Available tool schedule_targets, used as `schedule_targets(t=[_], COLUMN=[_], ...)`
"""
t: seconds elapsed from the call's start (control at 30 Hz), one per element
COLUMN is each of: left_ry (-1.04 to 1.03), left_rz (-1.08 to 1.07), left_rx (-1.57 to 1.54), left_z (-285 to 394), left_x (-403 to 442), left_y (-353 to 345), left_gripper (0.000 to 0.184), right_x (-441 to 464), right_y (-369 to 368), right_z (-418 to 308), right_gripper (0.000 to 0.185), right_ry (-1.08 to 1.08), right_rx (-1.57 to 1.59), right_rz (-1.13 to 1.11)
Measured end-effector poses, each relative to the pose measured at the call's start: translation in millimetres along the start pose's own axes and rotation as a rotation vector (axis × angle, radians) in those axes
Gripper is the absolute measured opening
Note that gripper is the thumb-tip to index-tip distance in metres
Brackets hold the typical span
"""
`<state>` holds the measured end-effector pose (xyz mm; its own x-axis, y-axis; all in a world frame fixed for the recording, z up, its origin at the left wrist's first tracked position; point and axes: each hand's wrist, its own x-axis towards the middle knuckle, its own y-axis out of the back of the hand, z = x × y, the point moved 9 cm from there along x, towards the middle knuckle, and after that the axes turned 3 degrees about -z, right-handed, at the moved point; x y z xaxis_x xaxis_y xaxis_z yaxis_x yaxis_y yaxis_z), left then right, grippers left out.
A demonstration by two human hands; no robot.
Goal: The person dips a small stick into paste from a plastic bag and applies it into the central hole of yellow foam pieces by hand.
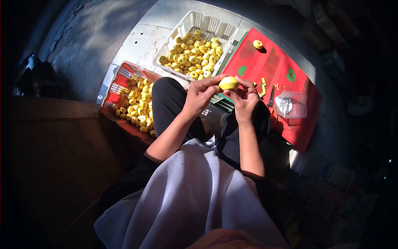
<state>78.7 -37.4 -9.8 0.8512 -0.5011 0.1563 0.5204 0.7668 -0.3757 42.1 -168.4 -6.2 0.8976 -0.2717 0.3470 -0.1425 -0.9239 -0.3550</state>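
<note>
A round yellow piece (229,83) with a pale top is held between both hands, above my knees. My left hand (202,96) pinches it from the left side with thumb and fingers. On its right side, my right hand (244,98) grips it too, and a thin pointed thing sticks out past the fingers of this hand toward the right. Just beyond that hand, yellow strips (263,88) lie on a red board (266,58). One more yellow piece (258,44) rests near the board's far end.
A white crate (165,62) of yellow pieces stands ahead, and a red crate (112,97) of similar pieces is at the left. On the board's near part are a clear plastic container (299,103) and scissors-like dark tool (271,96). A brown surface (49,137) lies far left.
</note>
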Motion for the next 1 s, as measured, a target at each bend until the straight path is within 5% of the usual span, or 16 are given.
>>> schedule_targets(t=[1.0], left_ry=[-0.047], left_rz=[0.033], left_rx=[0.028], left_z=[7.1], left_x=[-4.4], left_y=[5.0], left_gripper=[0.031], right_x=[-3.4], right_y=[-11.3], right_z=[-3.0], right_gripper=[0.038], right_ry=[0.024], right_rx=[-0.002], right_rz=[-0.094])
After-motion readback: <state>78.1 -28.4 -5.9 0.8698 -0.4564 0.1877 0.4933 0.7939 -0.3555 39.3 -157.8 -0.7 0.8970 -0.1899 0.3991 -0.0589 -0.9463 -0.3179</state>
